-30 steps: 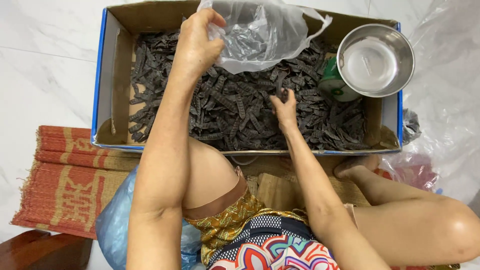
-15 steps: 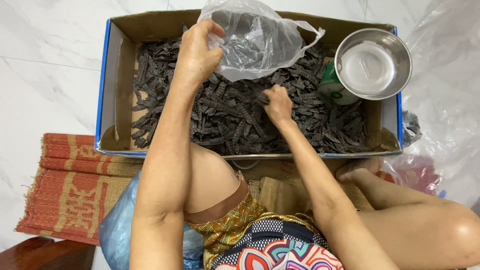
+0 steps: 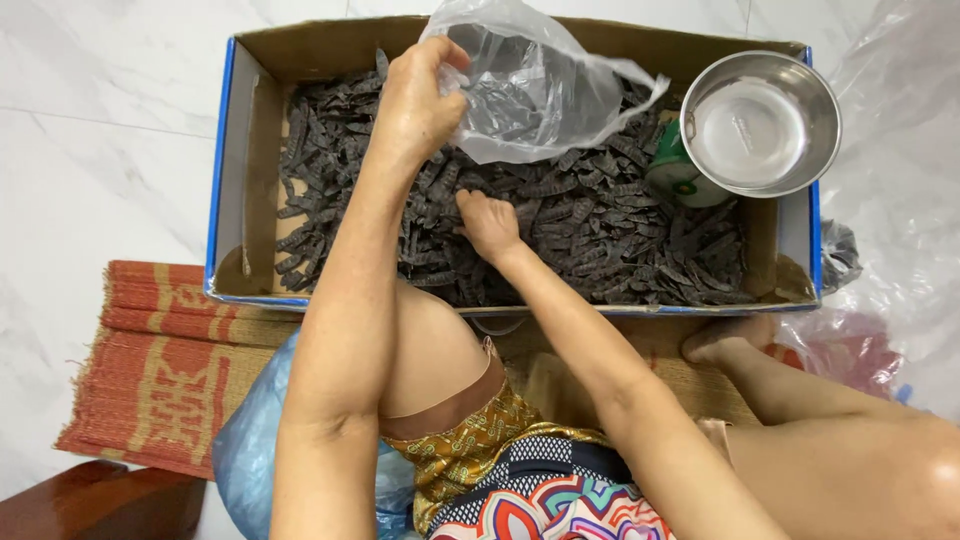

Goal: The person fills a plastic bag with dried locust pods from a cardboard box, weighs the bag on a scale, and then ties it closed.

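A round shiny steel bowl (image 3: 760, 122) sits at the box's far right corner, resting on a green and white tin (image 3: 678, 176). A woven red and tan mat (image 3: 160, 370) lies on the white marble floor (image 3: 90, 150), with a crumpled pale blue plastic bag (image 3: 250, 450) on it.

Blue-edged brown box (image 3: 228, 180), dark grey pods (image 3: 600, 220).

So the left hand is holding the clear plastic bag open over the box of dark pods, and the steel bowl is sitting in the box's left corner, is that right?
Not quite. The steel bowl sits at the right end of the cardboard box, not the left, as the head view shows. The rest holds: the left hand grips the clear plastic bag above the dark pods.
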